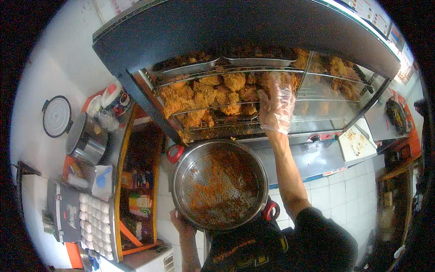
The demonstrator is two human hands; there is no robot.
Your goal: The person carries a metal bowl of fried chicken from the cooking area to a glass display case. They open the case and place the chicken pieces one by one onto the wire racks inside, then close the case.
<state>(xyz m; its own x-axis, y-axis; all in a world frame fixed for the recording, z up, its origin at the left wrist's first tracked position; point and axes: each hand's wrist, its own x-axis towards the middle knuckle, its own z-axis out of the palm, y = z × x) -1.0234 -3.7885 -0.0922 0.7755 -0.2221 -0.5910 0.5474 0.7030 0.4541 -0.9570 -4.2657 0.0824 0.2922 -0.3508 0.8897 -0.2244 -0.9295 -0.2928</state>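
Observation:
My right hand [278, 105], in a clear plastic glove, reaches into a heated display cabinet [238, 23] among pieces of fried chicken [204, 93] on wire racks. Its fingertips are over the chicken near the cabinet's middle; whether they grip a piece cannot be told. My left hand [183, 222] holds the lower left edge of a round, perforated steel steamer pot [221, 185] with red handles. Orange-brown crumbs [217, 180] lie on the pot's bottom. The pot is held before my body, just below the cabinet's front edge.
Metal trays [261, 62] sit on the cabinet's upper rack. Sliding glass [326, 91] covers its right part. A white cutting board [357, 142] with crumbs and a knife lies at right. At left are a large steel pot [86, 139], a plastic container [102, 180] and rows of eggs [95, 221].

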